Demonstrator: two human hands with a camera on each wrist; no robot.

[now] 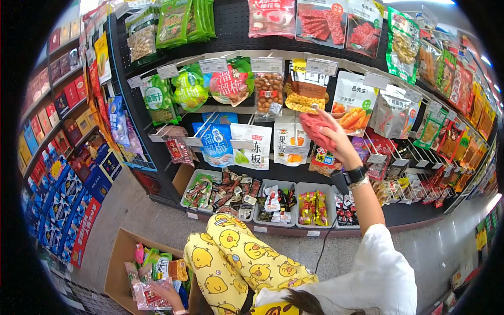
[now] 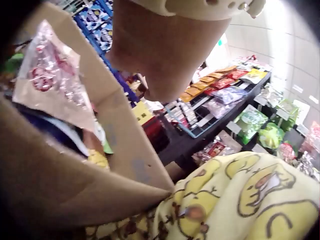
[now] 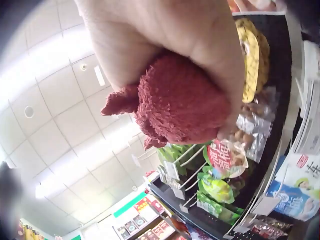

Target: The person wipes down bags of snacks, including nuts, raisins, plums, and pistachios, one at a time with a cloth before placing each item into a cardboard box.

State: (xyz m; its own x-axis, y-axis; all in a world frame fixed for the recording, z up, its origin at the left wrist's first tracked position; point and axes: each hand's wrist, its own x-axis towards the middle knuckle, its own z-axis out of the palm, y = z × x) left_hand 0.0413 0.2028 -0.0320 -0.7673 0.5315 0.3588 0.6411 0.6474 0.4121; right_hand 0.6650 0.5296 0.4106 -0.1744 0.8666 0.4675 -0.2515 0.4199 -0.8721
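Note:
My right hand (image 1: pixel 340 144) is raised to the snack shelves and grips a crumpled red cloth (image 1: pixel 318 130). In the right wrist view the cloth (image 3: pixel 180 100) has a fuzzy, towel-like surface and bulges out beneath the palm. It is just below a hanging pouch of yellow kernels (image 1: pixel 304 94), beside a white mango pouch (image 1: pixel 353 105). Low on the left, my left hand (image 1: pixel 167 295) is over a cardboard box (image 1: pixel 118 262) of snack packs, its fingers loosely extended near a clear pinkish packet (image 1: pixel 147 296). The left wrist view shows that packet (image 2: pixel 50 80) in the box, apart from the hand.
Snack pouches hang on hooks with price tags (image 1: pixel 321 66). Below them are grey bins (image 1: pixel 265 218) of small wrapped snacks on the bottom shelf. A wire rack (image 1: pixel 128 121) with bags and stacked boxes (image 1: pixel 58 205) are at left. A black cable (image 1: pixel 321 249) crosses the floor.

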